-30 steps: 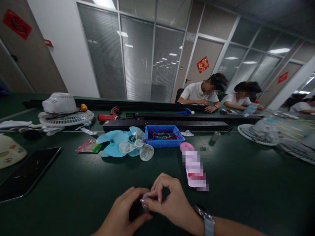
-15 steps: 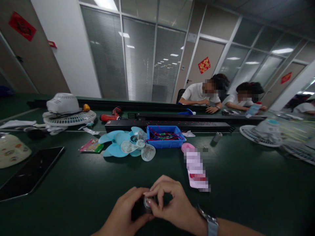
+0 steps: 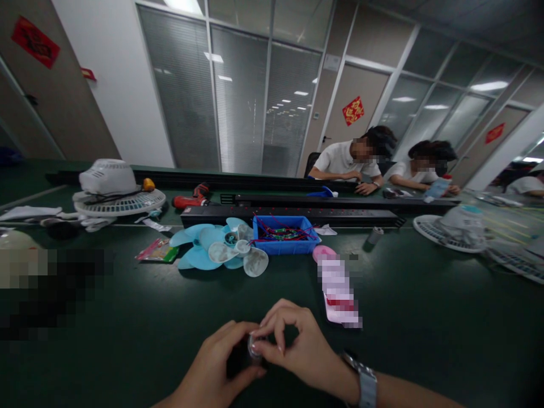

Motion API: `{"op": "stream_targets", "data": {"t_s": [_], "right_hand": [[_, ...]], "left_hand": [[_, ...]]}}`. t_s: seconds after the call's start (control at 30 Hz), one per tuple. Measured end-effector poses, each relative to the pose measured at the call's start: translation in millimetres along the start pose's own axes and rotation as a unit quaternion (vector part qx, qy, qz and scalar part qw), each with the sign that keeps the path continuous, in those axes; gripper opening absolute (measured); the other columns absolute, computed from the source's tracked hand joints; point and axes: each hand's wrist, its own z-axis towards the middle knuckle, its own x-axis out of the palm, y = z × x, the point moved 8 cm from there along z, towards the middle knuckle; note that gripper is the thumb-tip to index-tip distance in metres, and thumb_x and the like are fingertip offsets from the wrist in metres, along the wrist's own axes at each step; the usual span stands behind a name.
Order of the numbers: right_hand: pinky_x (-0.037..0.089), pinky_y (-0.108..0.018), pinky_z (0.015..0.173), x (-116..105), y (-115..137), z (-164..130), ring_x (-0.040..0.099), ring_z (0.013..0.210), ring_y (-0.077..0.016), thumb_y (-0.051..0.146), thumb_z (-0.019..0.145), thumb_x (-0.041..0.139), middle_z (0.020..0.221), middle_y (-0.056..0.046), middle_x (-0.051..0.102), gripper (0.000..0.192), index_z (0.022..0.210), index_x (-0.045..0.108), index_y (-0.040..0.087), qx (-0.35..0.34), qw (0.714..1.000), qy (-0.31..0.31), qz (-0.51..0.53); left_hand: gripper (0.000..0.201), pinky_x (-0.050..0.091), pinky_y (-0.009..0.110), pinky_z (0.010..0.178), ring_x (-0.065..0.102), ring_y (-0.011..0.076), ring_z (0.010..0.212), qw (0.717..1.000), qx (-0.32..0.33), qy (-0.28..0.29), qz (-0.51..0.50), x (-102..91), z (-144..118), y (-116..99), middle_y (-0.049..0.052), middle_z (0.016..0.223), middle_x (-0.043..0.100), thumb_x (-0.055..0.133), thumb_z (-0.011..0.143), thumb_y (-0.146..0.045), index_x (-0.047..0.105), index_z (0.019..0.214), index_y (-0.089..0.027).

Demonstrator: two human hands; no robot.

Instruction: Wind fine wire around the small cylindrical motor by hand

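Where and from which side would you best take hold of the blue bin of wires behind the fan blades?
Probably the blue bin by its near long rim, coming from the front. Loose wires spill over the top, fan blades crowd its left side, and the black power strip lies close behind.

Single head view: we look forward and down across the green table (image 3: pixel 127 340), hands close at bottom edge.

You can't read any text here: the red door signs (image 3: pixel 352 110) far beyond your hands (image 3: pixel 272 351) are too blurred.
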Motion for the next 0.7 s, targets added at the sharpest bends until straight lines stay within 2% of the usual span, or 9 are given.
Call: {"op": "stream_targets", "data": {"t_s": [0.17, 0.37, 0.7], "right_hand": [[0.051, -0.027, 0.068, 0.0, -9.0, 0.3, 0.067, 0.077, -0.0174, 0.018, 0.070, 0.083, 0.076, -0.004, 0.071, 0.040, 0.053, 0.046, 0.018, 0.029, 0.998, -0.026, 0.051], [0.048, -0.025, 0.065, 0.5, -9.4, 1.0, 0.064, 0.074, -0.0160, 0.023, 0.069, 0.084, 0.070, -0.003, 0.067, 0.043, 0.051, 0.045, 0.017, 0.038, 0.998, -0.039, 0.042], [0.049, -0.025, 0.066, 0.7, -7.0, 0.9, 0.065, 0.075, -0.0158, 0.013, 0.070, 0.078, 0.074, -0.002, 0.067, 0.035, 0.053, 0.047, 0.018, 0.040, 0.999, -0.024, 0.018]], "left_hand": [[0.037, 0.053, 0.034, 0.082, 0.067, 0.0243, 0.092, 1.000, -0.005, 0.012, -0.005, 0.3, -0.3, -1.6, 0.004, 0.103, 0.071, 0.073, 0.077, -0.015, 0.065, 0.112, -0.024], [0.037, 0.053, 0.034, 0.082, 0.067, 0.0242, 0.093, 1.000, -0.014, 0.011, -0.004, 0.2, -0.4, -0.8, 0.003, 0.103, 0.071, 0.074, 0.077, -0.013, 0.066, 0.111, -0.025], [0.040, 0.053, 0.033, 0.081, 0.067, 0.0242, 0.092, 1.000, 0.006, 0.001, -0.003, -0.5, -0.8, -1.8, 0.003, 0.103, 0.072, 0.074, 0.077, -0.014, 0.066, 0.114, -0.026]]}}
